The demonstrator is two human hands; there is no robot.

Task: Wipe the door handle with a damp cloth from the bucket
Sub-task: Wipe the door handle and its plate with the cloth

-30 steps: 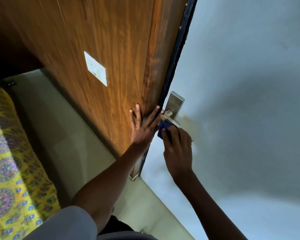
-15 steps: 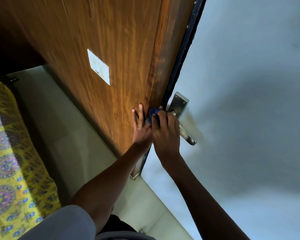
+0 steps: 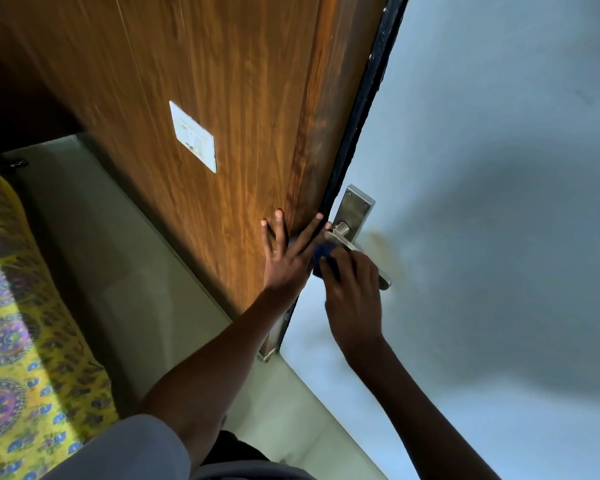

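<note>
A silver lever door handle (image 3: 344, 231) on a rectangular metal backplate (image 3: 355, 206) sits on the pale door (image 3: 499, 168). My right hand (image 3: 352, 289) grips a dark blue cloth (image 3: 323, 252) and presses it over the lever; only the lever's root and its far tip (image 3: 383, 282) show. My left hand (image 3: 286, 254) lies flat with fingers spread against the brown wooden panel (image 3: 222, 98) and the door's black edge (image 3: 357, 126). No bucket is in view.
A white switch plate (image 3: 194, 136) is fixed to the wooden panel. A yellow patterned bedcover (image 3: 18, 341) lies at the lower left. Pale floor tiles (image 3: 118, 271) run between bed and wall. A brownish stain (image 3: 385, 237) marks the door beside the handle.
My right hand with the blue cloth slid from the handle's root by the door edge back down along the lever. My left hand stayed flat on the wood.
</note>
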